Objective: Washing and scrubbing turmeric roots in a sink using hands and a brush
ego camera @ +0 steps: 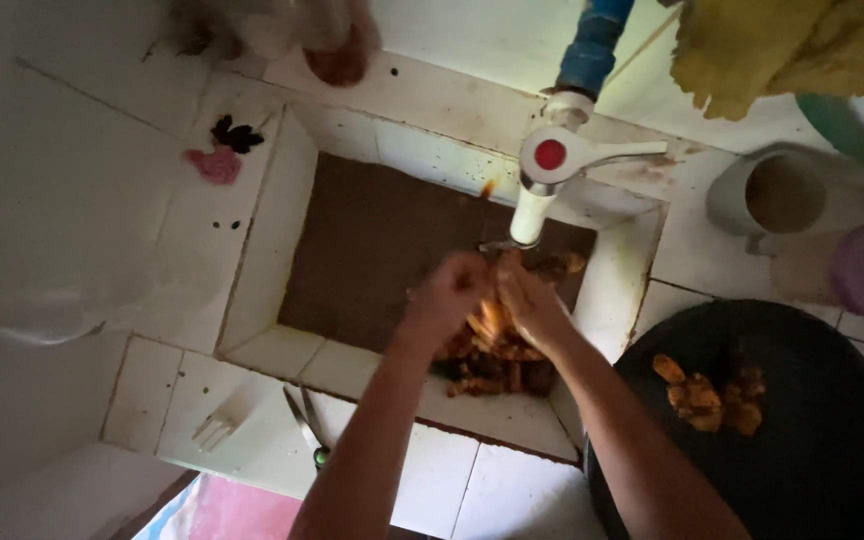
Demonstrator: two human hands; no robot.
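Two hands | left hand (449,290), right hand (532,305) together gripping orange food (490,320) | under tap (542,185)

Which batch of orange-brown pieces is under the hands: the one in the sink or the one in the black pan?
The sink batch, beneath both hands, left and right; the pan's pieces lie apart.

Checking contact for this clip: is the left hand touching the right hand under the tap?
Touching. The head view shows the left hand pressed against the right hand, no gap between them, below the tap.
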